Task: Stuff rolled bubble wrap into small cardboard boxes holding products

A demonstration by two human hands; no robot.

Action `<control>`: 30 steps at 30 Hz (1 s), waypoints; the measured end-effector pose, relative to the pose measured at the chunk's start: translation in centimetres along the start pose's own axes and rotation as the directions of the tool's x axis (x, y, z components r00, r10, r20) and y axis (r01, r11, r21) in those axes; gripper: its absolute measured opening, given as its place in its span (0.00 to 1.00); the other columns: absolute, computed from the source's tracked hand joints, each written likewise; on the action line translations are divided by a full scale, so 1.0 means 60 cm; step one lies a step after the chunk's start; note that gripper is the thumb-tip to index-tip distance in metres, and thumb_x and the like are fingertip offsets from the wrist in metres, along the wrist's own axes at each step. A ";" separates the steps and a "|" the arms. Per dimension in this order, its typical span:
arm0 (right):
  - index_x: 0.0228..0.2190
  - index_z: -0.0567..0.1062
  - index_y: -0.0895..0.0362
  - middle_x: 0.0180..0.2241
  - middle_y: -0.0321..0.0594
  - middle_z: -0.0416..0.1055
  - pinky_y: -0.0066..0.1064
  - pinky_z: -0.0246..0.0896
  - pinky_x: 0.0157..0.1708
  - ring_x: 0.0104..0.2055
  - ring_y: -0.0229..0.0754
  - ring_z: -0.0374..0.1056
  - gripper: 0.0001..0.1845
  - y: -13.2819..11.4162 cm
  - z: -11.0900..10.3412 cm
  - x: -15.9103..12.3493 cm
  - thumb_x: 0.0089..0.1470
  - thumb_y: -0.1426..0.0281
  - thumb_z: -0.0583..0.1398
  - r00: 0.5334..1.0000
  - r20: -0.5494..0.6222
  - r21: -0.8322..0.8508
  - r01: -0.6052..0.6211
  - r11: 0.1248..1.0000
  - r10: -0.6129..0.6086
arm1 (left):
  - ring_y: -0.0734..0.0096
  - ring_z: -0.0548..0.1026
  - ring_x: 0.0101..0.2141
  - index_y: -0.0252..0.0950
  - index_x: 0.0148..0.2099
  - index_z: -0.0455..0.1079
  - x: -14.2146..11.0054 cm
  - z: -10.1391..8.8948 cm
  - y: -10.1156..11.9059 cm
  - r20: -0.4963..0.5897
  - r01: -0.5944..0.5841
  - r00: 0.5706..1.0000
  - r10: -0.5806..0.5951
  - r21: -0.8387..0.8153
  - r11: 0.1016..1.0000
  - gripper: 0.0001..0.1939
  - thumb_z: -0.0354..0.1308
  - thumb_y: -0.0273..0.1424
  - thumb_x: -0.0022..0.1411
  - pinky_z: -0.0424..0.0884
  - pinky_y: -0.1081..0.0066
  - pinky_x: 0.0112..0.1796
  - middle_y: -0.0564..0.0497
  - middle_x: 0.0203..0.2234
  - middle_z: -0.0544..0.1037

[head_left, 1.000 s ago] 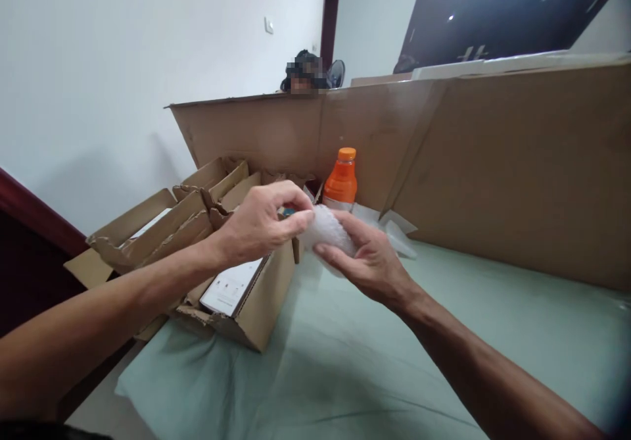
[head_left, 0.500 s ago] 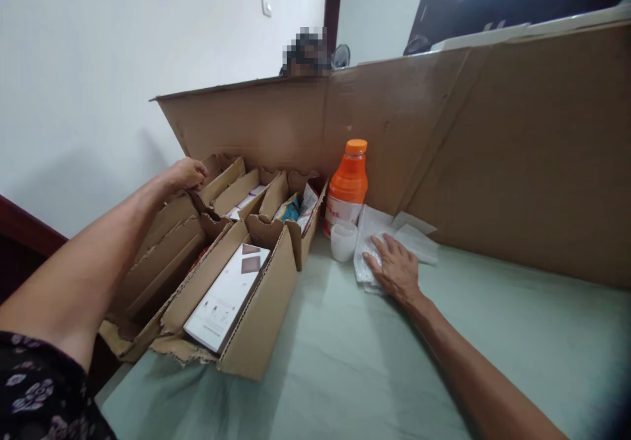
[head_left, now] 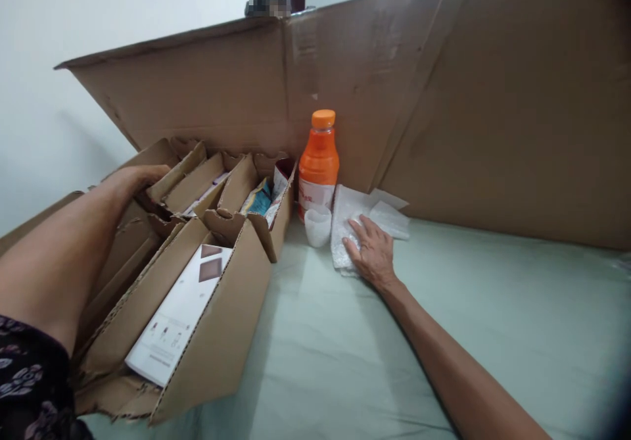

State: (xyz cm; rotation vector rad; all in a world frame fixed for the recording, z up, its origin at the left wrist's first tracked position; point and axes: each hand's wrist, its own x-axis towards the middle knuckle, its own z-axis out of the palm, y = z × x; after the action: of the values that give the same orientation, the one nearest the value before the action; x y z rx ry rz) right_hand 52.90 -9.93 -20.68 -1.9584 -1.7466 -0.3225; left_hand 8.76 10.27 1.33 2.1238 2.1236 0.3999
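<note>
Your right hand: palm down, fingers spread, flat on the bubble wrap, which lies on the green cloth right of the orange bottle. Whitish cup-shaped piece stands just in front of the bottle. Your left hand dips into the back-left cardboard box; fingers hidden, can't tell if they're gripping. White printed box sits in the nearest carton.
</note>
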 end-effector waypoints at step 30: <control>0.59 0.66 0.59 0.62 0.53 0.63 0.45 0.52 0.59 0.63 0.55 0.59 0.29 0.055 -0.059 -0.071 0.58 0.65 0.53 0.901 -0.204 0.430 -0.269 0.862 0.383 | 0.65 0.74 0.28 0.38 0.33 0.73 -0.408 -0.015 0.448 -0.106 -0.734 0.678 0.727 -0.033 0.679 0.07 0.54 0.31 0.53 0.68 0.67 0.31 0.51 0.27 0.78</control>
State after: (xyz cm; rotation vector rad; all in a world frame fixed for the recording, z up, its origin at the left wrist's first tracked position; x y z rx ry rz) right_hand 56.02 -15.61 -20.41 -1.7694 -1.1588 -0.1097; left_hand 34.80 -14.56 6.66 2.8754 1.1307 0.6233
